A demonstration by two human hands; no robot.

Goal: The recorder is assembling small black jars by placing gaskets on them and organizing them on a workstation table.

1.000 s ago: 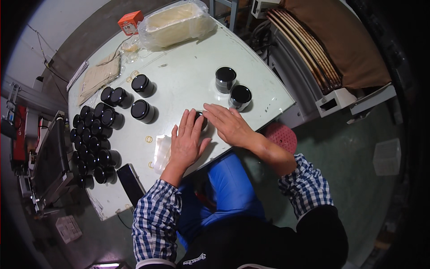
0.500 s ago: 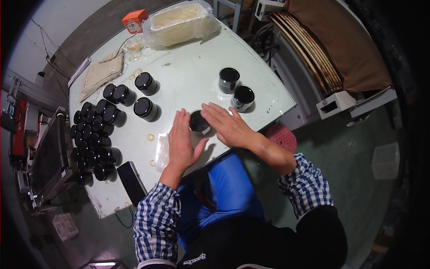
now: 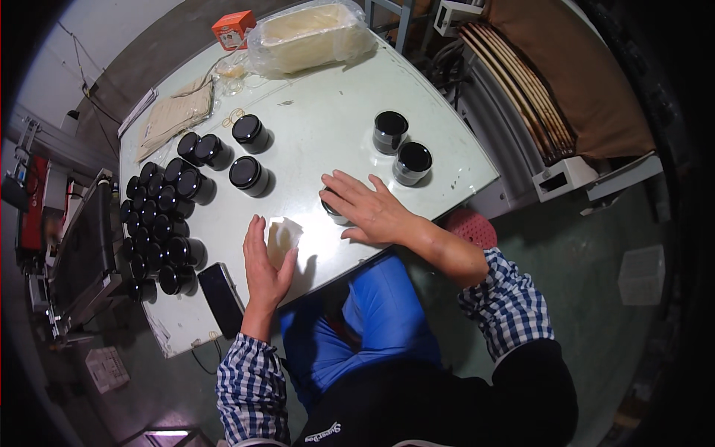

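Note:
My right hand (image 3: 372, 208) lies with its fingers stretched over a black-lidded jar (image 3: 332, 211), hiding most of it; I cannot tell how firmly it touches. Left of that, my left hand (image 3: 267, 262) is open and empty, fingers up, beside a small clear plastic bag (image 3: 284, 237) on the pale tabletop (image 3: 320, 119). Two more jars with black lids and clear walls, a farther one (image 3: 391, 123) and a nearer one (image 3: 412, 159), stand at the right. Several dark jars (image 3: 167, 201) crowd the left side, with two set apart, one farther (image 3: 249, 130) and one nearer (image 3: 246, 173).
A phone (image 3: 220, 296) lies at the table's front left edge. Toward the back are a plastic-wrapped tub (image 3: 313, 41), an orange box (image 3: 233, 31), flat brown packets (image 3: 176, 115) and loose rubber bands (image 3: 235, 117). A red stool (image 3: 472, 227) stands by the right edge.
My left hand has moved left and nearer, away from the jar, beside the plastic bag. My right hand has shifted slightly and now covers more of the jar. The view has tilted a little.

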